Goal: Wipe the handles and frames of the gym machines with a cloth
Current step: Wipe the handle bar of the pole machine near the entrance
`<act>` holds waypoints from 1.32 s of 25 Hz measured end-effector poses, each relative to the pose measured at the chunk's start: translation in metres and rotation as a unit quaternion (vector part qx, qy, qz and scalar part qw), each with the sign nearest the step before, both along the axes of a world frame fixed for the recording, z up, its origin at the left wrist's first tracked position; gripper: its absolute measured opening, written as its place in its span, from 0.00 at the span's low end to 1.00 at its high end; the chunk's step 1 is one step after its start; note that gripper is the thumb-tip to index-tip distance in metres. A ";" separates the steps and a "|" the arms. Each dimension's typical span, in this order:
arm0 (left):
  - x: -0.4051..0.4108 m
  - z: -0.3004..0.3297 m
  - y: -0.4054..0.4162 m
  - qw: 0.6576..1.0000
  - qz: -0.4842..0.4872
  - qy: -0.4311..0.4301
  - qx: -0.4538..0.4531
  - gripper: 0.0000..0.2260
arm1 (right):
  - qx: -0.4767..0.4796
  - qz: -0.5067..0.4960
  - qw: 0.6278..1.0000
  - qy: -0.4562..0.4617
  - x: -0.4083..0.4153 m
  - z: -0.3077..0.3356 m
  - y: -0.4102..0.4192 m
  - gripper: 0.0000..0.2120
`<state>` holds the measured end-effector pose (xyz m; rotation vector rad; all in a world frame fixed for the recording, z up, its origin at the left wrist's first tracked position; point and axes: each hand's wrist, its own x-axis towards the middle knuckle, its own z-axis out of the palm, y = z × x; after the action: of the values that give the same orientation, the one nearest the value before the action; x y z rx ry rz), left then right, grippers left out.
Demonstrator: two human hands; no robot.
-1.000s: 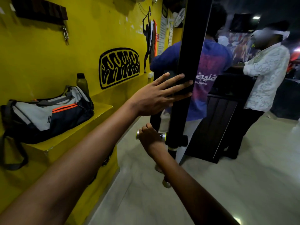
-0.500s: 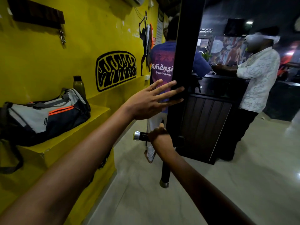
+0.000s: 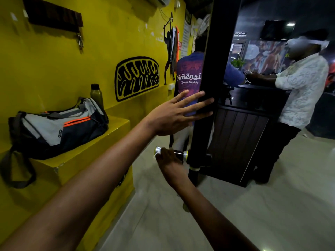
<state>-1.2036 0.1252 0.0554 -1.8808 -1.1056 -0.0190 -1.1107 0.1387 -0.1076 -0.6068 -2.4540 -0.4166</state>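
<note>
Left hand (image 3: 174, 115) spread flat on black frame post (image 3: 213, 73) | right hand (image 3: 169, 158) gripped handle (image 3: 178, 153) beside post, cloth unclear | advice: brace post, wipe handle's full length.

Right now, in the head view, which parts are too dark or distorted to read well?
Head view: the black frame post is nearly featureless; the room behind it is dim, one ceiling light glaring; wide-angle distortion stretches the left hand and its forearm; the right hand on the handle is shadowed and soft, so any cloth is hard to see.
</note>
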 end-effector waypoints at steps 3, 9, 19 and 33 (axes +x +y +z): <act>0.001 0.001 -0.001 1.000 -0.001 -0.003 -0.002 0.26 | 0.084 0.032 0.996 -0.021 -0.012 -0.011 0.014 0.05; 0.005 0.000 0.003 1.000 -0.009 -0.006 0.001 0.26 | 0.047 -0.015 0.999 -0.010 0.022 0.009 0.009 0.09; 0.004 0.000 0.000 1.000 -0.007 -0.005 0.011 0.26 | -0.034 -0.094 0.993 -0.065 0.035 0.031 0.013 0.16; -0.001 -0.003 0.003 1.000 -0.005 0.002 0.015 0.27 | -0.245 -0.061 0.966 -0.057 -0.041 0.060 0.041 0.16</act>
<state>-1.2047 0.1284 0.0527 -1.8592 -1.0867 -0.0377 -1.1518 0.1792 -0.0472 -0.9608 -2.6523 0.1249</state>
